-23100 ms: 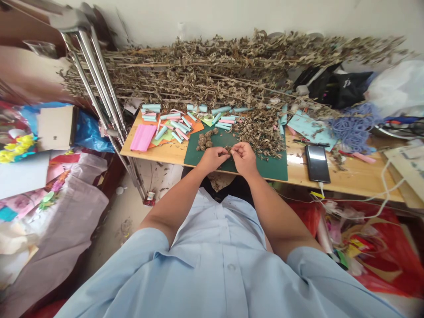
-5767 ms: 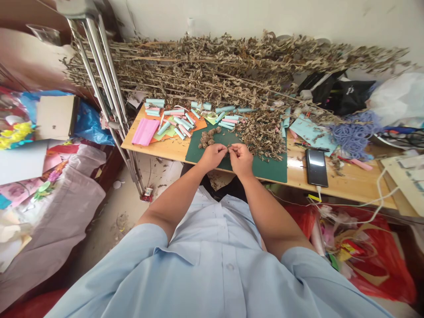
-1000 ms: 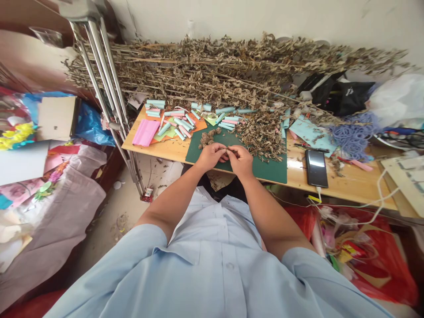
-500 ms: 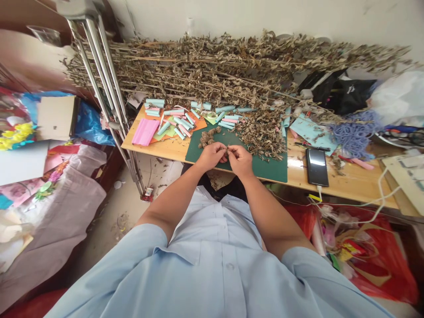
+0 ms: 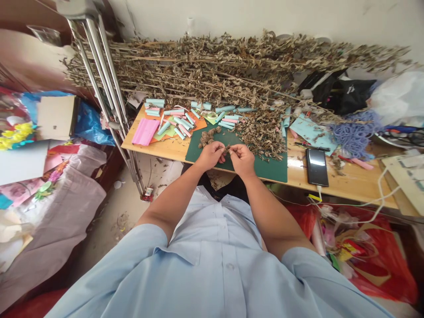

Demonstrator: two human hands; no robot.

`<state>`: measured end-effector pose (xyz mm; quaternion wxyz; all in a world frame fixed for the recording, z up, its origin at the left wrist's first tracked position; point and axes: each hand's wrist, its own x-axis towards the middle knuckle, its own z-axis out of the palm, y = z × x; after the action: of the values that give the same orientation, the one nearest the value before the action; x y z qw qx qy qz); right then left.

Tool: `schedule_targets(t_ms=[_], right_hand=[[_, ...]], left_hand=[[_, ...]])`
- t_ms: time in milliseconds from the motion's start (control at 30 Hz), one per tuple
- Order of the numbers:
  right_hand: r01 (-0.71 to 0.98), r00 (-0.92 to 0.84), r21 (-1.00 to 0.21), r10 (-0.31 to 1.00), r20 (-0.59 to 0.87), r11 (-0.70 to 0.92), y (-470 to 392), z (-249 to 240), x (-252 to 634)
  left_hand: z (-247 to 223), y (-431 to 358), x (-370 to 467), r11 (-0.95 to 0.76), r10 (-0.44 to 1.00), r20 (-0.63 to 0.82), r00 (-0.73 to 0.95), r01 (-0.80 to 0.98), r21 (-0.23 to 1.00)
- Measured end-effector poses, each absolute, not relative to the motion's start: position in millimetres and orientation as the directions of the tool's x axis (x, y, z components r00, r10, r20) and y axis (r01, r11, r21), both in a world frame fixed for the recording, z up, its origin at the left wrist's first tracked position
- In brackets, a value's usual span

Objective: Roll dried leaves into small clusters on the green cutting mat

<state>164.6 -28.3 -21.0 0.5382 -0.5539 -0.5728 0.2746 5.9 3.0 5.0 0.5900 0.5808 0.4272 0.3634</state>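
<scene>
left hand [image 5: 212, 156], right hand [image 5: 243, 160]: fingers pinched close on small brown dried plant bit [image 5: 228, 150] over flat green mat [image 5: 270, 170]

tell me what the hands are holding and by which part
The left hand and right hand pinch a small dried plant piece between them; it's too small to tell by which part.

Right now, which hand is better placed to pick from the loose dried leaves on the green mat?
The right hand, I'd judge: it sits beside the loose dried leaves, while the left hand is nearer the brown clumps. Both pinch a small brown bit.
</scene>
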Motion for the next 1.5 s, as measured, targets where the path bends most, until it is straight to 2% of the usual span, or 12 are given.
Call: schedule_targets(t_ms=[167, 300, 500, 767, 900, 1233, 1500], right_hand=[[0.286, 0.248, -0.939, 0.932, 0.263, 0.189, -24.0, -21.4, 164.9], [0.275, 0.223, -0.945, 0.944, 0.242, 0.177, -24.6, -19.6, 163.6], [0.255, 0.146, -0.946, 0.960, 0.241, 0.199, -29.5, -13.6, 162.7], [0.287, 0.141, -0.938, 0.960, 0.243, 0.195, -30.1, -15.9, 161.3], [0.235, 0.130, -0.953, 0.965, 0.227, 0.192, -30.9, -14.1, 161.4], [0.131, 0.239, -0.985, 0.960, 0.143, 0.114, -24.3, -17.1, 165.3], [0.163, 0.125, -0.974, 0.975, 0.181, 0.160, -28.9, -14.8, 164.0]], left_hand=[[1.7, 4.0, 5.1, 0.080, 0.922, -0.084, 0.379, 0.027, 0.996], [3.6, 1.7, 4.3, 0.060, 0.909, -0.059, 0.413, 0.009, 0.998], [4.9, -0.5, 5.9, 0.019, 0.920, -0.039, 0.390, 0.054, 0.998], [11.1, -3.3, 6.1, -0.001, 0.923, -0.053, 0.382, 0.141, 0.990], [9.7, -2.6, 4.3, -0.046, 0.917, -0.028, 0.399, 0.176, 0.983], [1.7, 1.3, 4.8, 0.035, 0.923, -0.053, 0.382, 0.053, 0.998], [4.6, -1.3, 5.5, -0.019, 0.919, -0.029, 0.393, 0.119, 0.993]])
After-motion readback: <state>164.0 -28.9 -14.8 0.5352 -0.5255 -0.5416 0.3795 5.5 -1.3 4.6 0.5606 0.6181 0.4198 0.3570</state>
